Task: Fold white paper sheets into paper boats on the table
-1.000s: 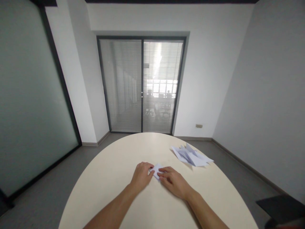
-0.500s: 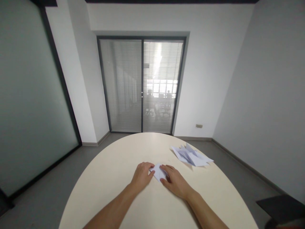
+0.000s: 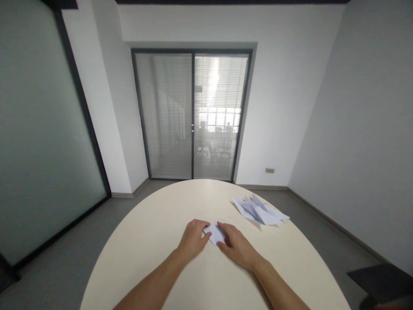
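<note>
A small folded piece of white paper [image 3: 215,232] lies on the round cream table [image 3: 155,241], between my two hands. My left hand [image 3: 192,238] rests beside its left edge with the fingers curled and the fingertips pressing the paper. My right hand [image 3: 236,246] covers the paper's right side, its fingers bent down onto it and pinching a fold. Both forearms reach in from the bottom of the view.
A loose pile of folded white paper pieces [image 3: 259,212] lies at the table's far right. Behind the table stand glass double doors with blinds [image 3: 192,114]. A dark object [image 3: 380,282] sits at the lower right, off the table.
My right hand's fingers have shifted slightly along the paper, from lying over its near edge to bending onto its right side. My left hand has stayed put.
</note>
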A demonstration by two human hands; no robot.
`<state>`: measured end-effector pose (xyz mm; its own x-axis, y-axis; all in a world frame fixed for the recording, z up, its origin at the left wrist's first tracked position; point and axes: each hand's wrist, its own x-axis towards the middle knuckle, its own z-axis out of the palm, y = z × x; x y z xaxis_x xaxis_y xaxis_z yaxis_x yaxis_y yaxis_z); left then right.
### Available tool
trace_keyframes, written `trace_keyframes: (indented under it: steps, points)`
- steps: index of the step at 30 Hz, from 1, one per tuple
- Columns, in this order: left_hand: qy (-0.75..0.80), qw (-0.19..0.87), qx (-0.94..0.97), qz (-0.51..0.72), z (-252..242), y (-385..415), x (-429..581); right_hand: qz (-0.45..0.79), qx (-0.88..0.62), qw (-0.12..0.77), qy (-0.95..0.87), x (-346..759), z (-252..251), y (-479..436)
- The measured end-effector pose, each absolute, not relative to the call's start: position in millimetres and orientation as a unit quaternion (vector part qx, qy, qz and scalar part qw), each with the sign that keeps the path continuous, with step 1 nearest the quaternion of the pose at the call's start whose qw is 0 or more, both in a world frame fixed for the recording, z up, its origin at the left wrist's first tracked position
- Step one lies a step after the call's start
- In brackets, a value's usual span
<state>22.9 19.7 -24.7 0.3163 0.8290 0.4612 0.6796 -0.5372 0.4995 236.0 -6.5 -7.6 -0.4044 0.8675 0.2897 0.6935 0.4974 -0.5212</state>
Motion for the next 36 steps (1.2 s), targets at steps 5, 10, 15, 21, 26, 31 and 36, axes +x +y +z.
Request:
trace_keyframes:
  steps: [5,10,15,21,26,31,36]
  points:
    - [0.473,0.133,0.794,0.358,-22,20,24,0.156,-0.495,0.266,-0.813,235,-7,-5]
    - [0.456,0.154,0.785,0.390,-22,20,27,0.180,-0.484,0.297,-0.803,237,-17,-1]
    - [0.404,0.183,0.772,0.455,-19,19,29,0.194,-0.463,0.360,-0.786,235,-18,1]
    - [0.381,0.181,0.767,0.484,-11,12,29,0.116,-0.444,0.387,-0.800,232,-5,0]
    - [0.375,0.142,0.796,0.453,-2,5,28,0.061,-0.436,0.373,-0.816,231,5,-3]
    - [0.371,0.109,0.815,0.431,-2,5,26,0.029,-0.416,0.368,-0.831,230,8,-5]
    - [0.371,0.085,0.832,0.403,-4,8,24,0.036,-0.409,0.355,-0.840,232,7,-3]
